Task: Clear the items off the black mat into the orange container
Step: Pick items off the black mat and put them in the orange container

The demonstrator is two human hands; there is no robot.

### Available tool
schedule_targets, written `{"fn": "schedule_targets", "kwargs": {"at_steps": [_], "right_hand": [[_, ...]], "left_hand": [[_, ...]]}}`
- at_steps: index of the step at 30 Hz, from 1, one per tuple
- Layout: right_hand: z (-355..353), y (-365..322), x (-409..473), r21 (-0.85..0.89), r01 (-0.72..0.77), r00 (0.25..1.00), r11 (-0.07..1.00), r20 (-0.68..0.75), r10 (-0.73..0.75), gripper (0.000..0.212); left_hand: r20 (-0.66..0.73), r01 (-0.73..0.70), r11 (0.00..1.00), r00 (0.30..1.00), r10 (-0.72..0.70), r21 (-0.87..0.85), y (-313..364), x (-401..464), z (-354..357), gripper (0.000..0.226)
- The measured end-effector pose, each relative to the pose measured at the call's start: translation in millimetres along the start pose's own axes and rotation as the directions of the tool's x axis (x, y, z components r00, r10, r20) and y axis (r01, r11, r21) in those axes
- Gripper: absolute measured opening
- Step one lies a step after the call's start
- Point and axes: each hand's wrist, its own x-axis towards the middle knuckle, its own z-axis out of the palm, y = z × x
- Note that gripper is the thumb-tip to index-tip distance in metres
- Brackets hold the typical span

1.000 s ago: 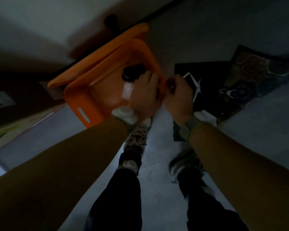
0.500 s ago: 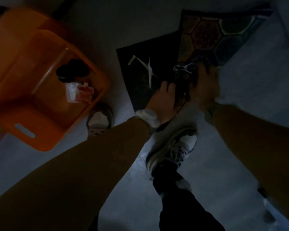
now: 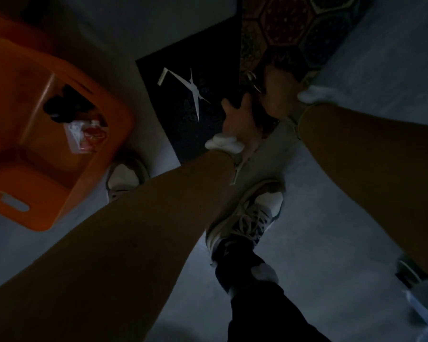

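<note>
The black mat (image 3: 195,112) is laid on the grey floor (image 3: 319,193), its right edge meeting a patterned rug (image 3: 294,28) along a straight line. A white clip-like piece with thin splayed legs (image 3: 192,88) is left on the mat's bare middle, with open mat around it on every side. At the mat's right edge, a small metal-looking item (image 3: 252,81) is seen just beside the right hand (image 3: 278,95); what it is cannot be made out in the dim light. The right hand is lowered over that edge, its fingers curled down out of sight, so whether anything is pinched cannot be told. The left hand (image 3: 237,119) is set close beside it on the mat's near-right corner, its fingers (image 3: 226,106) spread and pressed toward the surface, nothing visibly held.

The orange container (image 3: 47,154) is placed well to the left, apart from the mat, with a strip of bare floor between them. Inside it a black object (image 3: 64,104) and a clear packet with red contents (image 3: 87,134) are already lying (both near the far wall). A white shoe (image 3: 124,180) is planted between container and mat; another shoe (image 3: 252,213) is set just below the mat's near edge.
</note>
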Motion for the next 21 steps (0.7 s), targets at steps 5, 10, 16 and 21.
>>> {"fn": "schedule_targets", "kwargs": {"at_steps": [5,10,16,21], "right_hand": [[-5,-3,-19,0.151,-0.153,0.972,0.977,-0.152,0.176,0.041],[-5,-24,-62,0.352,-0.075,0.986,0.933,-0.113,0.122,0.051],[-17,-114,-118,0.518,0.042,0.991,0.854,-0.128,0.028,0.031],[-30,-195,-134,0.511,0.089,0.988,0.855,-0.151,-0.013,0.027]], "left_hand": [[-0.023,-0.070,0.998,0.997,0.070,-0.010,-11,-20,-45,0.063],[-0.044,-0.083,0.991,0.996,0.079,-0.100,-23,-51,-93,0.061],[-0.133,-0.137,0.976,0.984,0.115,-0.167,-41,-86,-171,0.044],[-0.334,-0.141,0.976,0.939,0.078,-0.168,-64,-111,-236,0.042]]}}
